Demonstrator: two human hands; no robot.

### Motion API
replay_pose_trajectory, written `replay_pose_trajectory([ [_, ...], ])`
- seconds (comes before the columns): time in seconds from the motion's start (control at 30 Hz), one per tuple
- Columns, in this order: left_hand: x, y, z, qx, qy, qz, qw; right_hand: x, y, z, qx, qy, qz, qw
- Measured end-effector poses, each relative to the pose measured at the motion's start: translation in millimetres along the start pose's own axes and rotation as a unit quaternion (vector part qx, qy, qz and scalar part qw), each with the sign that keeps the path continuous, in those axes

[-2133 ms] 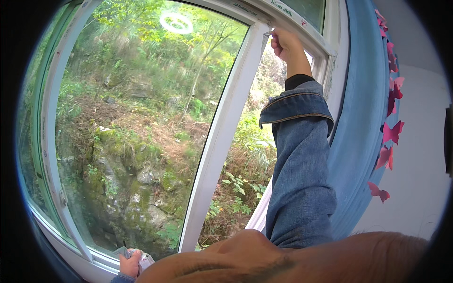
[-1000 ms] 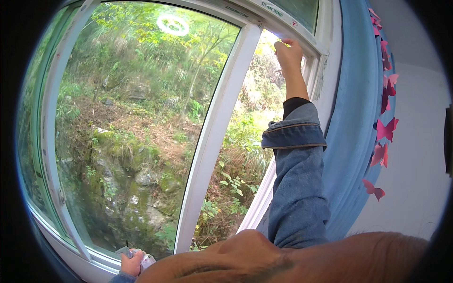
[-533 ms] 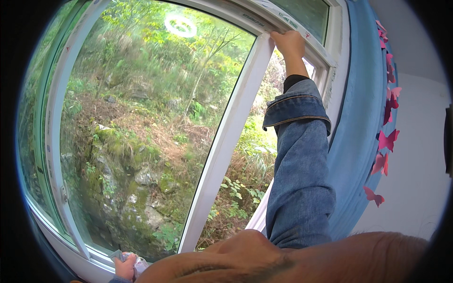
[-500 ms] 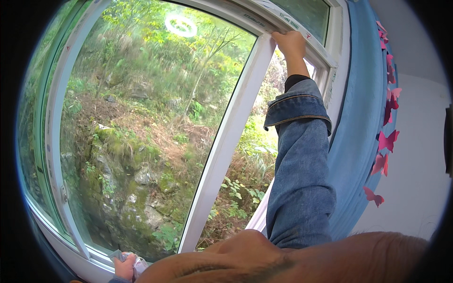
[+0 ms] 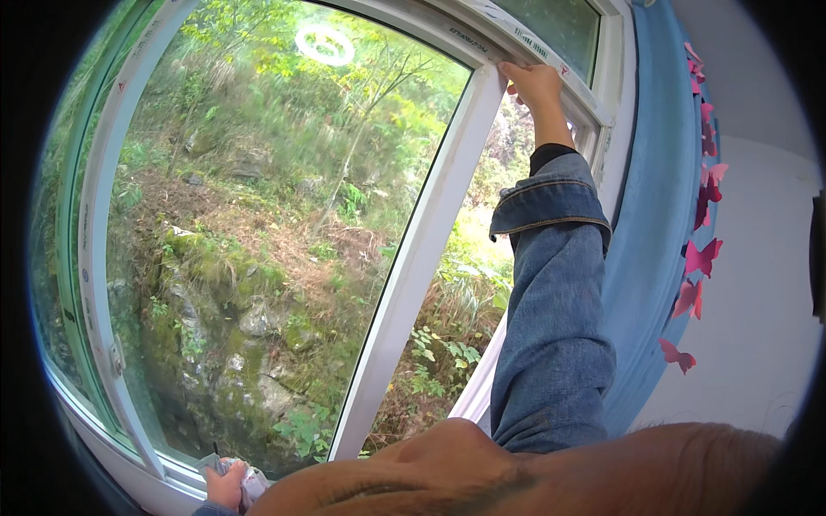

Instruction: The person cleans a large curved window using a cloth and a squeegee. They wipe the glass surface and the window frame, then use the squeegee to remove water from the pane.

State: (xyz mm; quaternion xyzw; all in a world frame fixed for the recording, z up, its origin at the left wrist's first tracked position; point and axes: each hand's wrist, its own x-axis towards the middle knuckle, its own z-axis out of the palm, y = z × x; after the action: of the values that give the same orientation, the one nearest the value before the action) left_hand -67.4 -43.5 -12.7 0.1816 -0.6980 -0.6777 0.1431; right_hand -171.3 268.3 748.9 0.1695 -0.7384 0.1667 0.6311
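My right hand [image 5: 535,84] is raised to the top corner of a white-framed window sash [image 5: 422,232]. Its curled fingers meet the upper end of the sash's upright; part of the grip is hidden behind them. A denim sleeve with a turned-up cuff covers that arm. Low at the left, by the bottom of the window, my left hand [image 5: 225,487] is closed on a crumpled grey-and-white bundle [image 5: 253,487], perhaps cloth or plastic. A thin dark tip shows just above this hand.
Blue curtain [image 5: 647,215] hangs right of the window, with pink and red butterfly decorations [image 5: 703,256] beside it. White fabric [image 5: 482,378] hangs near my right sleeve. Another sash upright [image 5: 96,232] stands at the left. Outside lies a rocky, overgrown slope [image 5: 249,284].
My right hand and forearm have shifted slightly right and down, with the fingertips still at the sash corner. My left hand stays low at the left with the bundle.
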Motion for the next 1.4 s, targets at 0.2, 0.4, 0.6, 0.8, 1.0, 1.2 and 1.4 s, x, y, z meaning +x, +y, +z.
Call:
replay_pose_trajectory([
  [0.2, 2.8, 6.8, 0.2, -0.051, -0.027, -0.012, 0.998, 1.6, -6.2, -0.3, -0.061, 0.025, -0.015, 0.998],
  [0.4, 1.8, 6.0, 1.1, -0.083, -0.045, -0.025, 0.995, 5.8, -8.7, 1.2, -0.073, 0.027, 0.015, 0.997],
  [0.6, 1.4, 10.2, 1.2, -0.106, -0.058, -0.030, 0.992, 15.7, 4.0, 6.1, -0.089, 0.033, -0.002, 0.996],
  [0.8, 2.0, 4.8, -2.9, -0.058, -0.044, -0.050, 0.996, -12.9, -9.8, -2.9, 0.059, -0.016, 0.040, 0.997],
  [1.0, 2.2, 5.6, -3.4, -0.056, -0.033, -0.041, 0.997, -0.3, -11.6, -2.2, -0.042, 0.025, 0.019, 0.999],
  [1.2, 2.3, 3.9, -1.9, -0.056, -0.032, -0.042, 0.997, 2.9, -9.4, 3.1, -0.057, 0.049, 0.004, 0.997],
  [1.4, 3.0, 5.6, 1.6, -0.057, -0.038, -0.037, 0.997, 5.7, 5.1, 7.2, 0.013, 0.053, -0.008, 0.998],
])
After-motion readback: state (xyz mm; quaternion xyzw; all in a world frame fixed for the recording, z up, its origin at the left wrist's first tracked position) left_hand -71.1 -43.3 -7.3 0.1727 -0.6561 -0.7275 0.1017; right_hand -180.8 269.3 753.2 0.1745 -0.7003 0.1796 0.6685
